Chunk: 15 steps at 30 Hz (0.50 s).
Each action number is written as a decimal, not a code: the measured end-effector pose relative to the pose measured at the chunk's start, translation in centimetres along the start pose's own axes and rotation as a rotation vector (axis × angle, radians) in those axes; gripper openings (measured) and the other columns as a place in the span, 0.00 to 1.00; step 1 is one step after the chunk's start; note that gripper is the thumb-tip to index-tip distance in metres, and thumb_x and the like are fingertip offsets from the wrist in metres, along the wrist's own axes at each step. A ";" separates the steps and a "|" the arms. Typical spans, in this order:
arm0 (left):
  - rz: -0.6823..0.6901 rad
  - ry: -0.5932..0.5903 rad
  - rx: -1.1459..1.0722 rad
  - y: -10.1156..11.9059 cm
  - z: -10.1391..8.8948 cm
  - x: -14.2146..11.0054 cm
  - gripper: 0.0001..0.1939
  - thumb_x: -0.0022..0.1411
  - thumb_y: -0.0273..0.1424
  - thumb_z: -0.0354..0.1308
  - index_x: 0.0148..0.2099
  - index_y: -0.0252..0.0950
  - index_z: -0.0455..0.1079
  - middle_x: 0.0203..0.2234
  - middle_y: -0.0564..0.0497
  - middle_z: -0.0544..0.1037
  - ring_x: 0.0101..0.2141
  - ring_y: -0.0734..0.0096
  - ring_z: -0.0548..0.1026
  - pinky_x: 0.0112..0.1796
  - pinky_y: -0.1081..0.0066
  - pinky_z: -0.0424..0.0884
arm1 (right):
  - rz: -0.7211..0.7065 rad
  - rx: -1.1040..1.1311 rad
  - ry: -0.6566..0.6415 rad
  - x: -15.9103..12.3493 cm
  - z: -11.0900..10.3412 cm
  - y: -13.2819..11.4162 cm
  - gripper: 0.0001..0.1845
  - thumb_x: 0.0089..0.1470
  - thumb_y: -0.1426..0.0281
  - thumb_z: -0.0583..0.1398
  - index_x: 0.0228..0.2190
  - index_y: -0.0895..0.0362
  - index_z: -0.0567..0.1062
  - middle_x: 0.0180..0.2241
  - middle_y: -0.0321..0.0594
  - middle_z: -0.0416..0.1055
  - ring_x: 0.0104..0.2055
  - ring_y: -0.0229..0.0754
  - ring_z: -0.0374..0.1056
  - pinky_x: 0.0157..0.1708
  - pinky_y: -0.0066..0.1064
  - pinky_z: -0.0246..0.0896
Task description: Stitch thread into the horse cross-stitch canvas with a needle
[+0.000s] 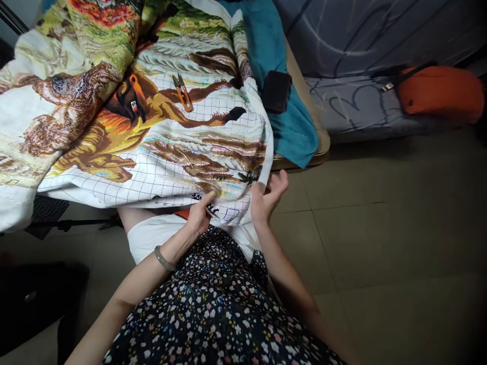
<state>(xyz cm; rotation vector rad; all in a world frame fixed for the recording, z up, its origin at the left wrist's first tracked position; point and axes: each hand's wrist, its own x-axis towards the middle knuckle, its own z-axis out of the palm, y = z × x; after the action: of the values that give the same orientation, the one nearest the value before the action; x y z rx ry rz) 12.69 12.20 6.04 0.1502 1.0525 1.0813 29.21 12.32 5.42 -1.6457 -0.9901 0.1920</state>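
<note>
A large cross-stitch canvas (160, 126) with a brown horse picture and a blue grid lies over my lap and a low table. My left hand (200, 215) grips its near edge, thumb on top and fingers curled under the cloth. My right hand (265, 198) pinches the same edge a little to the right, with some fingers raised; a small needle may be in the pinch, but it is too small to tell. Orange thread snips (183, 93) lie on the canvas, well beyond both hands. A metal bangle (163, 259) circles my left wrist.
A teal cloth (292, 116) covers the table's right part, with a black pouch (276, 91) on it. Beyond lies a grey mattress (365, 106) with an orange bag (441, 94). Tiled floor (380, 228) spreads to the right. My flowered dress (213, 314) fills the foreground.
</note>
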 end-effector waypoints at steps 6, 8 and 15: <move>0.052 0.058 -0.018 -0.9 0.3 1.0 0.10 0.42 0.27 0.65 0.31 0.33 0.73 0.28 0.52 0.79 0.33 0.71 0.77 0.44 0.67 0.71 | -0.330 0.005 -0.428 -1.8 -0.9 -3.4 0.11 0.60 0.68 0.56 0.41 0.54 0.77 0.34 0.44 0.72 0.37 0.44 0.70 0.41 0.38 0.68; 0.070 0.064 -0.032 -1.2 0.4 0.9 0.08 0.41 0.26 0.63 0.29 0.33 0.71 0.25 0.54 0.77 0.30 0.73 0.75 0.42 0.69 0.71 | -0.315 0.032 -0.550 -2.3 -0.4 -3.5 0.11 0.61 0.68 0.56 0.42 0.54 0.78 0.33 0.42 0.73 0.37 0.43 0.70 0.40 0.36 0.68; 0.086 -0.070 -0.116 -1.8 1.3 -0.5 0.12 0.42 0.30 0.68 0.31 0.33 0.73 0.28 0.53 0.79 0.33 0.73 0.75 0.44 0.70 0.69 | -0.358 -0.038 -0.629 -2.2 0.5 -3.8 0.11 0.62 0.68 0.55 0.39 0.55 0.78 0.34 0.42 0.74 0.37 0.42 0.70 0.39 0.33 0.66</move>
<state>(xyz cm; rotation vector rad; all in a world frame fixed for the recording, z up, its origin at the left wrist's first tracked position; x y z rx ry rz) 14.78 11.35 6.05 0.1396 0.9251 1.2035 25.60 11.16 7.78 -1.4318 -1.7516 0.4664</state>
